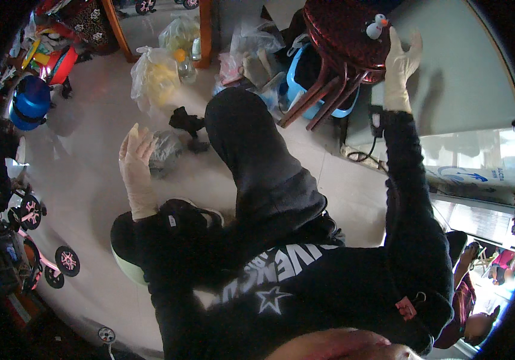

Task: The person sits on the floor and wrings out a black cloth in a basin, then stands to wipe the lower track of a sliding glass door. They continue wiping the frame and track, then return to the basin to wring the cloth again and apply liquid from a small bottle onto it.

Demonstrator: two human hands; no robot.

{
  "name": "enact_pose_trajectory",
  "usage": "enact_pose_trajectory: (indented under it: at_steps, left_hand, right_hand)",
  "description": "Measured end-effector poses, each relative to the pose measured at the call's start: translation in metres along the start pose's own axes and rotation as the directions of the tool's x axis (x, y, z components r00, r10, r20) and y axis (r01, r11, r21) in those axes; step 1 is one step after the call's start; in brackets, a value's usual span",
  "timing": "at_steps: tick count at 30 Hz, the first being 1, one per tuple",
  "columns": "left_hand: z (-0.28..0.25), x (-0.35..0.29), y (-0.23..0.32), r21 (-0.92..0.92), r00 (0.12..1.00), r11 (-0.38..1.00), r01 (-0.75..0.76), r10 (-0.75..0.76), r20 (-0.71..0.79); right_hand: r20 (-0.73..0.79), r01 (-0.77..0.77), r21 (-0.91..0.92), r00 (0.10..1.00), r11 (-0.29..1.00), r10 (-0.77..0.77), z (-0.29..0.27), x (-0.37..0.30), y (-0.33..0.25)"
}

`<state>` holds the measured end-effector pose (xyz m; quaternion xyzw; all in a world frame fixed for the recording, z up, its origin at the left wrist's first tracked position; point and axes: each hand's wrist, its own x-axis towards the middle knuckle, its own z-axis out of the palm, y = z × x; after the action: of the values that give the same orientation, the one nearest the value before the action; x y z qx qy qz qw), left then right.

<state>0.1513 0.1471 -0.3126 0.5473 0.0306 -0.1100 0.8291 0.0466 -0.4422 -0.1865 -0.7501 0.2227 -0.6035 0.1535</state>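
Both my hands wear pale cream gloves. My left hand (pixel 136 162) is raised over the floor at the left, fingers stretched out and nothing in them. Next to it a crumpled clear plastic bag (pixel 166 155) lies on the floor. My right hand (pixel 402 65) reaches out at the upper right with thumb and fingers apart, holding nothing. Close beside its fingertips, a small white toy figure (pixel 375 29) with an orange beak or nose stands on a dark red round stool (pixel 335 27). Whether they touch I cannot tell.
A blue basin (pixel 295 78) sits beneath the stool legs. Plastic bags (pixel 152 78), a clear bottle (pixel 185 66) and a black cloth-like item (pixel 186 122) lie ahead. Pink-wheeled small bikes (pixel 67 261) stand left. A black cord (pixel 362 157) runs at right. Another person (pixel 464 306) is lower right.
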Motion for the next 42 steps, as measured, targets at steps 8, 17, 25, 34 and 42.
enact_pose_trajectory:
  at_steps: [8, 17, 25, 34, 42]
  left_hand:
    - [0.041, 0.003, -0.003, 0.095, 0.998, 0.995, 0.016, -0.022, 0.058]
    - [0.07, 0.014, -0.001, 0.19, 0.989, 0.98, -0.058, 0.031, 0.144]
    - [-0.004, 0.03, -0.037, -0.092, 0.969, 0.994, 0.058, -0.034, 0.243]
    - [0.006, 0.013, -0.03, -0.026, 0.988, 0.989, 0.143, -0.142, 0.059]
    - [-0.004, 0.012, -0.031, -0.034, 0.989, 0.994, 0.1, -0.096, 0.112]
  right_hand:
    - [0.36, 0.475, -0.148, 0.843, 0.867, -0.4, 0.008, -0.04, -0.032]
    - [0.391, 0.048, -0.262, 0.919, 0.964, 0.06, 0.027, 0.023, 0.029]
    - [0.442, -0.07, -0.514, 0.833, 0.855, 0.334, 0.028, 0.039, 0.081]
    - [0.47, -0.101, -0.365, 0.838, 0.926, 0.277, 0.023, 0.036, 0.079]
    - [0.337, -0.044, -0.255, 0.932, 0.966, 0.132, 0.013, 0.02, 0.037]
